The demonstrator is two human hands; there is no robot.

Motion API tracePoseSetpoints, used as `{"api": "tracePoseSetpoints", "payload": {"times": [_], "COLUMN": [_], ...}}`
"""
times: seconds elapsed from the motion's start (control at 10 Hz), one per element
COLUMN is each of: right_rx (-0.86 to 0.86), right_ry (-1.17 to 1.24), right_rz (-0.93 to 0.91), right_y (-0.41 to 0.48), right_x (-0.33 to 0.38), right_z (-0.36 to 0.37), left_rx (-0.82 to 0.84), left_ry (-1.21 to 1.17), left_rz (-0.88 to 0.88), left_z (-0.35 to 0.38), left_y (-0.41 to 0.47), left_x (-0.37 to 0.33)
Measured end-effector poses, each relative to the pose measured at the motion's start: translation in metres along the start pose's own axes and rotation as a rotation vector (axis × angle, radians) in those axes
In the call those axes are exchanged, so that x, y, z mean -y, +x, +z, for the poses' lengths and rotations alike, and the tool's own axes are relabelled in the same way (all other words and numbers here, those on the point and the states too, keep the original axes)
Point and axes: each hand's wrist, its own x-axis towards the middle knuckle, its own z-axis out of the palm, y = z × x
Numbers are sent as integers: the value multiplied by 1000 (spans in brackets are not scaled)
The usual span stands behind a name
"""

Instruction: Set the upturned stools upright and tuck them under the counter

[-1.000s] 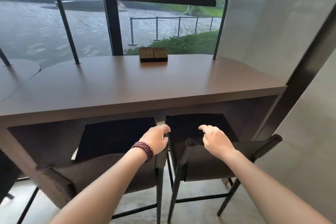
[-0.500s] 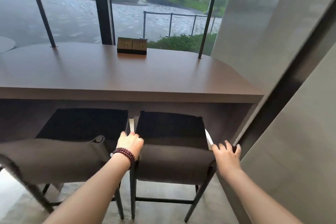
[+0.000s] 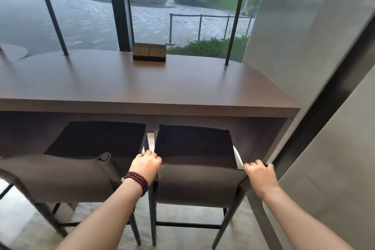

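Note:
Two dark stools with low brown backrests stand upright at the brown counter. The right stool has its seat partly under the counter's edge. My left hand, with a bead bracelet on the wrist, grips the left end of its backrest. My right hand grips the right end. The left stool stands beside it, seat partly under the counter, with no hand on it.
A grey wall and a dark post stand close on the right of the right stool. A double socket box and a curved metal rail with a lamp bar sit on the counter. A window lies behind.
My right hand went from the middle of the right stool's backrest to its right end and closed there. The left hand stays on the left end. The view has shifted right.

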Motion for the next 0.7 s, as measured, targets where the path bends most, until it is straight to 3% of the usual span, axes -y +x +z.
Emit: {"api": "tracePoseSetpoints", "payload": {"times": [0.2, 0.4, 0.5, 0.6, 0.7], "right_rx": [10, 83, 115, 79, -54], "right_ry": [64, 6, 35, 116, 240], "right_rz": [47, 31, 37, 18, -31], "right_y": [6, 7, 2, -5, -17], "right_x": [-13, -8, -2, 9, 23], "right_z": [11, -2, -10, -22, -35], "left_rx": [-78, -38, -81, -258, -323], "left_ry": [-78, -84, -309, -678, -951], "left_rz": [4, -15, -74, -163, -284], "left_z": [-4, -1, -8, -17, -27], "left_y": [-1, -3, -16, -45, -82], "left_x": [-9, -11, -15, -15, -16]}}
